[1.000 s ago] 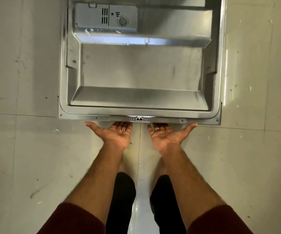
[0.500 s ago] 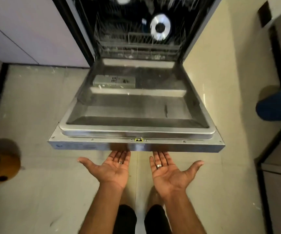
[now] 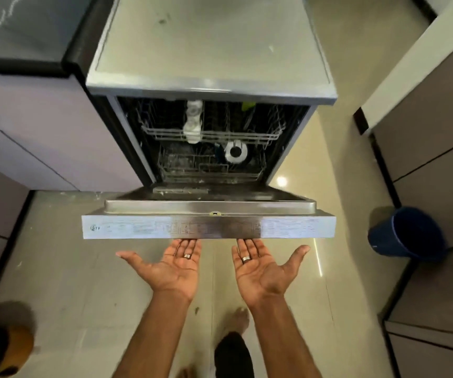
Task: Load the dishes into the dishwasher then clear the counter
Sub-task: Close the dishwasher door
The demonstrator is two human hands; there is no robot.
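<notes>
Two hands: both palms face up with fingers straight and thumbs spread; the fingertips run under the near edge of the dishwasher door [image 3: 209, 227], and neither hand holds anything.
Left hand [image 3: 174, 266]: open flat beneath the door edge just left of its middle, with a ring on one finger.
Right hand [image 3: 260, 268]: open flat beneath the door edge just right of its middle, also with a ring.
Change: a second ago the door lay nearly flat and filled the view, with the fingers tucked under its rim; now it is tilted up, its control strip faces the camera, and the dishwasher [image 3: 211, 50] shows in full.
Door: partly raised, hinged at the far side, with its inner steel panel mostly foreshortened.
Upper rack [image 3: 211, 133]: holds a white plastic piece at the middle; something green shows at the far right, too blurred to name.
Lower rack [image 3: 209, 166]: holds a round white and dark item at the right; the rest of it is unclear.
Counter [image 3: 18, 31]: dark top at far left, beside the dishwasher.
Blue bucket [image 3: 408, 234]: on the floor at right, well apart from the door; its contents cannot be seen.
Floor [image 3: 83, 282]: pale tiles, with an orange object [image 3: 19, 343] at near left.
</notes>
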